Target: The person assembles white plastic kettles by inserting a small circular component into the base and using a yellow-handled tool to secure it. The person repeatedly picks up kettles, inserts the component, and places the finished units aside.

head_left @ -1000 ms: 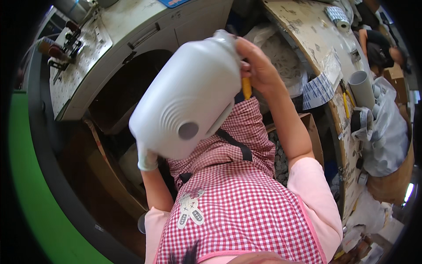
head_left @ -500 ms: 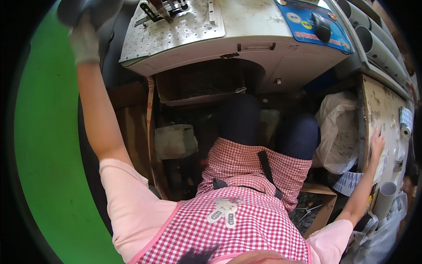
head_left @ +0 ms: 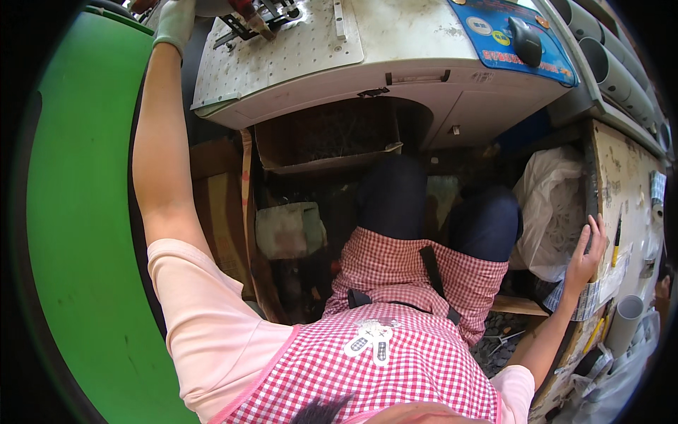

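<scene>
My left hand [head_left: 175, 22], in a pale glove, reaches far forward to the top edge, beside a smooth grey rounded thing [head_left: 210, 7] and left of the perforated metal plate [head_left: 304, 49]. Its fingers are cut off or hidden there, so their grip does not show. My bare right hand [head_left: 587, 251] is open, fingers stretched forward, at the near edge of the worn side table [head_left: 618, 159]. Just right of its fingertips lies a slim yellow and black tool [head_left: 617, 237]. No object shows in that hand.
A clamp-like fixture [head_left: 258, 18] stands on the plate. On the bench are a black mouse [head_left: 525, 42] and blue mat [head_left: 487, 39]. A white plastic bag [head_left: 554, 212] hangs beside my knees. Grey tubes [head_left: 618, 78] lie at far right; a green surface [head_left: 85, 212] fills the left.
My left hand has moved right, toward the perforated plate. My right hand has drawn back to the side table's near edge, and the yellow and black tool now shows on the tabletop.
</scene>
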A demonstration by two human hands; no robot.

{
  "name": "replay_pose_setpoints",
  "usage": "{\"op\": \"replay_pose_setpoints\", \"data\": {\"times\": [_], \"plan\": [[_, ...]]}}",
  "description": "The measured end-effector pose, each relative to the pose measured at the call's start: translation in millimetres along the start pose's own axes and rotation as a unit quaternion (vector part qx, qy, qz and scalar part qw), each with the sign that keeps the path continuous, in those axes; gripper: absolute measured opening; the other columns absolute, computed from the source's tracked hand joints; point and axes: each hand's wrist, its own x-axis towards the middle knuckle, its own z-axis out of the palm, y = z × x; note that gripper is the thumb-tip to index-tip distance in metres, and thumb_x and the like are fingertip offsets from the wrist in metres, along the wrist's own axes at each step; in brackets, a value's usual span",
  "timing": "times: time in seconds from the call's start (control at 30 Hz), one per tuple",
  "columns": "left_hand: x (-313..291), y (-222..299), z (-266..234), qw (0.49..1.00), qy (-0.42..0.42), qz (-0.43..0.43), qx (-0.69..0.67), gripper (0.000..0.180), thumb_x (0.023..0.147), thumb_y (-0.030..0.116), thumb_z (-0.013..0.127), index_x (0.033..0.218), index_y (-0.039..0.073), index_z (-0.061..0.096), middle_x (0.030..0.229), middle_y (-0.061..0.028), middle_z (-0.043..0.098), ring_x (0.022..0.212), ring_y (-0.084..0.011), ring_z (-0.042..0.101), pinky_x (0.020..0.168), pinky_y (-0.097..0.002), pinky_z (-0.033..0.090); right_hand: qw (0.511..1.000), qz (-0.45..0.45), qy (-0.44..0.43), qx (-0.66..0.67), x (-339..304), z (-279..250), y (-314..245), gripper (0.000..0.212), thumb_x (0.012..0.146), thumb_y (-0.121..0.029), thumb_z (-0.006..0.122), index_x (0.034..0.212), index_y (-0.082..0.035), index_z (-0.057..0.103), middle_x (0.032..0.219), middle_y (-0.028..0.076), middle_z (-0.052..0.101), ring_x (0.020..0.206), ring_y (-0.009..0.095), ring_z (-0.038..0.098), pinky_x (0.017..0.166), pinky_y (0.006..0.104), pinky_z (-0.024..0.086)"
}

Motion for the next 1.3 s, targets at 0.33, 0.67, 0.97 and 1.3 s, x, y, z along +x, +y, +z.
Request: {"op": "replay_pose_setpoints", "data": {"times": [0.33, 0.67, 0.97, 1.3], "plan": [[-46.3, 36.7, 14.8, 0.974, -0.192, -0.049, -0.111, 0.041, 0.099, 0.025, 0.067, 0.128, -0.004, 0.065, 0.118, -0.0094, 0.072, 0.111, -0.0225, 0.067, 0.098, -0.0333, 0.050, 0.998, 0.008, -0.017, 0.067, -18.4, 4.6, -38.3, 0.032, 0.110, -0.023, 0.053, 0.128, -0.002, 0.067, 0.144, 0.014, 0.060, 0.133, 0.030, 0.055, 0.114, 0.0406, 0.039], [-399.0, -92.7, -32.2, 0.961, 0.078, -0.082, 0.252, 0.055, 0.098, 0.039, 0.063, 0.140, 0.004, 0.058, 0.145, -0.0271, 0.055, 0.134, -0.0420, 0.052, 0.113, -0.0507, 0.041, 0.977, 0.070, -0.019, 0.199, -73.3, -15.5, -70.5, 0.043, 0.113, -0.028, 0.045, 0.137, 0.004, 0.062, 0.137, 0.014, 0.065, 0.126, 0.023, 0.061, 0.111, 0.0340, 0.045], [-606.0, -162.4, -271.0, 0.566, -0.277, -0.541, 0.558, 0.052, 0.083, 0.036, 0.079, 0.123, 0.004, 0.073, 0.133, -0.0298, 0.064, 0.129, -0.0458, 0.059, 0.106, -0.0522, 0.049, 0.953, 0.065, -0.092, 0.282, -69.8, 4.7, -112.6, 0.042, 0.113, -0.028, 0.045, 0.133, 0.004, 0.064, 0.131, 0.013, 0.068, 0.122, 0.021, 0.063, 0.109, 0.0348, 0.047], [-499.5, 33.5, -92.7, 0.898, 0.006, -0.016, 0.440, 0.042, 0.098, -0.005, 0.054, 0.139, 0.003, 0.060, 0.136, -0.0213, 0.065, 0.119, -0.0299, 0.068, 0.101, -0.0351, 0.054, 0.720, 0.187, -0.397, 0.538, -80.8, 59.7, -246.9, 0.067, 0.107, -0.058, 0.044, 0.136, -0.001, 0.063, 0.129, 0.019, 0.070, 0.111, 0.028, 0.071, 0.101, 0.0424, 0.055]]}}
